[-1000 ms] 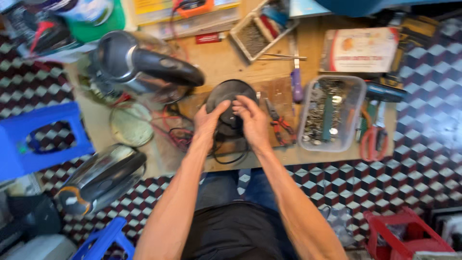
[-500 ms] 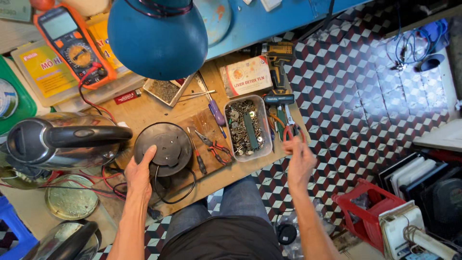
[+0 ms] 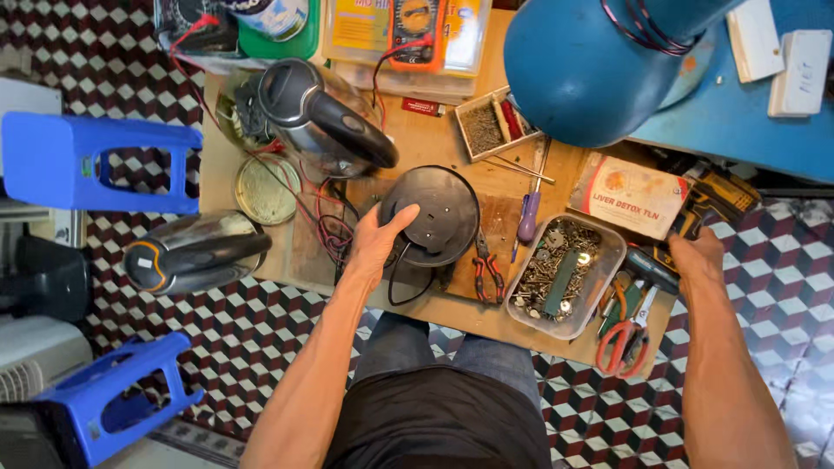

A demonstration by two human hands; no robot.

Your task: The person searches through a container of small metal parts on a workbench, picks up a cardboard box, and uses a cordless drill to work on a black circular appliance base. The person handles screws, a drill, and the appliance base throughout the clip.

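Your left hand (image 3: 375, 246) has its fingers grasping the black kettle base (image 3: 432, 215) on the bench (image 3: 434, 130). Your right hand (image 3: 698, 258) looks clenched on the dark tool (image 3: 653, 269) at the bench edge; next you'd probably need to bring it over to the base under your left fingers.

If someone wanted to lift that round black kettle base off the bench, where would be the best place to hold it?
Probably by the rim. The round black base lies flat, wide and thin, so fingers curl over its edge. The left hand already grips the near-left edge. That side is open, while the red-handled pliers crowd the right and a cord trails off the near edge.
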